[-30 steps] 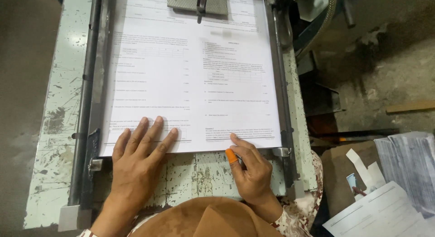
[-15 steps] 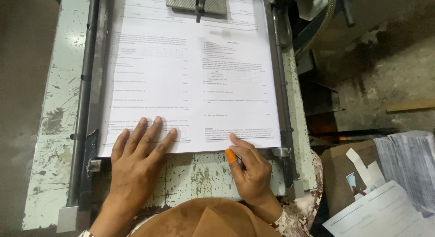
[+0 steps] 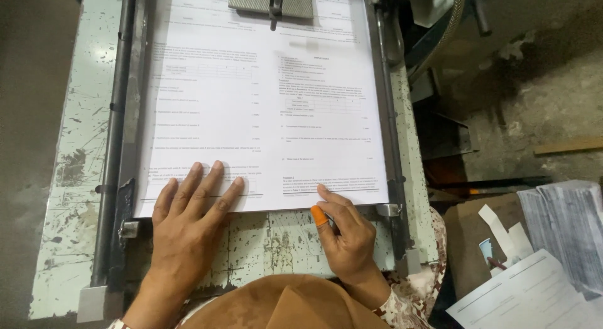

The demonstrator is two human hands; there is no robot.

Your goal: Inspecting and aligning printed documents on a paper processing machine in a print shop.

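Observation:
A stack of white printed sheets (image 3: 264,103) lies on a worn pale-green machine table (image 3: 75,153), held between two dark metal side rails. My left hand (image 3: 188,222) rests flat, fingers spread, on the near left edge of the sheets. My right hand (image 3: 345,231) touches the near right edge with its fingertips; its thumb wears an orange rubber tip (image 3: 319,216). A grey metal clamp plate (image 3: 271,2) presses on the far end of the stack.
The left rail (image 3: 116,140) and the right rail (image 3: 386,115) bound the paper. To the right stand a cardboard box (image 3: 490,241), loose printed sheets (image 3: 527,297) and a stack of paper (image 3: 565,228). Machine parts lie at top right.
Both hands stay on the near edge of the sheets. The view has shifted slightly; nothing else moved.

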